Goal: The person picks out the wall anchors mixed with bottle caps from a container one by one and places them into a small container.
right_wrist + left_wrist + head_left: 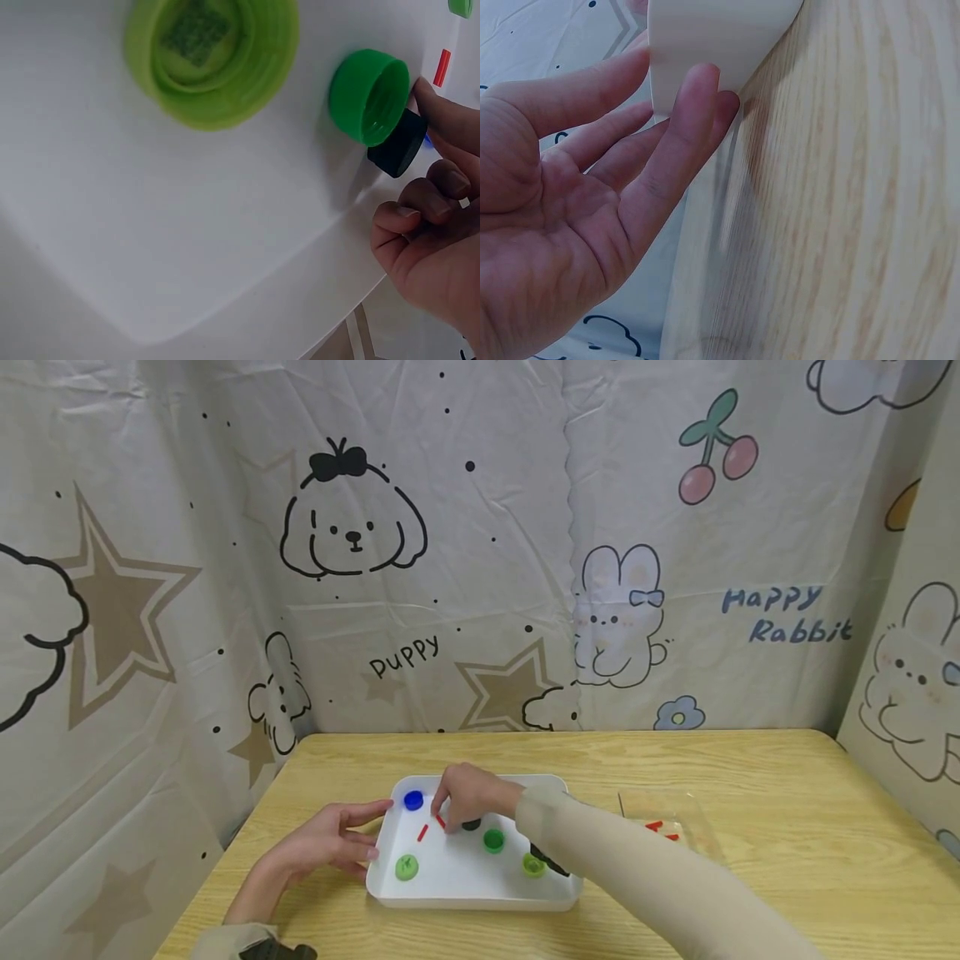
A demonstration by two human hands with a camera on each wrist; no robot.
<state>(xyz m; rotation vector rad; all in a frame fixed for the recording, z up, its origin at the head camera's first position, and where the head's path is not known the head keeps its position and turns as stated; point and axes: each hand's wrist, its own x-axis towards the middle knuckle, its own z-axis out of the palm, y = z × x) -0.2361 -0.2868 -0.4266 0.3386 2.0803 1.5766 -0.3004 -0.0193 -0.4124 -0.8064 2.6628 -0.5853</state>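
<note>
A white tray (472, 903) lies on the table with several bottle caps in it. My left hand (318, 843) rests on the tray's left side, fingers extended against its wall. Inside the tray, my right hand (468, 793) pinches a small red stick (440, 821) between thumb and forefinger, close over the floor. Another red stick (422, 833) lies just left of it. Beside the right hand are a black cap (397, 146) and a green cap (349, 97). A blue cap (413, 800) sits at the far left corner, a light green cap (407, 867) at the near left.
A yellow-green cap (285, 45) lies hollow side up near the tray's right end, partly under the right forearm in the head view. Right of the tray, a clear container (701, 827) holds several red sticks (655, 825). A printed curtain (480, 568) hangs behind the wooden table (795, 827).
</note>
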